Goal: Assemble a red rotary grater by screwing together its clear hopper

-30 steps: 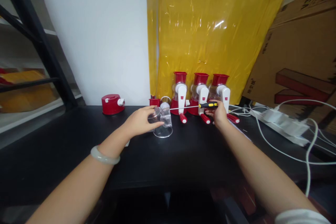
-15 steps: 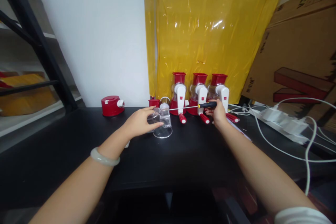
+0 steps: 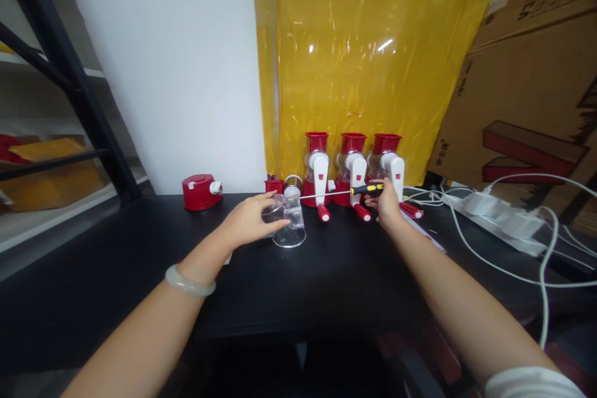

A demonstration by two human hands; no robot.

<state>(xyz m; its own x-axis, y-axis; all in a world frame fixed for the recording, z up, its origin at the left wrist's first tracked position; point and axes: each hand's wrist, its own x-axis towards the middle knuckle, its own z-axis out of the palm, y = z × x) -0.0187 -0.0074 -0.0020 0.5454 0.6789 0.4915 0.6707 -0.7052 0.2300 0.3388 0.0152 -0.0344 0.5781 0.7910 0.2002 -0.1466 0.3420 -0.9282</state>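
Three graters stand assembled right of clear housing; red base left of it, unjoined. Left hand grips housing; right hand holds screwdriver.

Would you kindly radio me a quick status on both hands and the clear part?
Left hand holding clear part. Right hand gripping screwdriver, pointed toward that part; tip contact unclear. Three hand-cranked machines close behind screwdriver.

On the desk, three rotary graters stood right of the grater housing, the left two behind the screwdriver. The grater base sat farther left, the power strip farther right.
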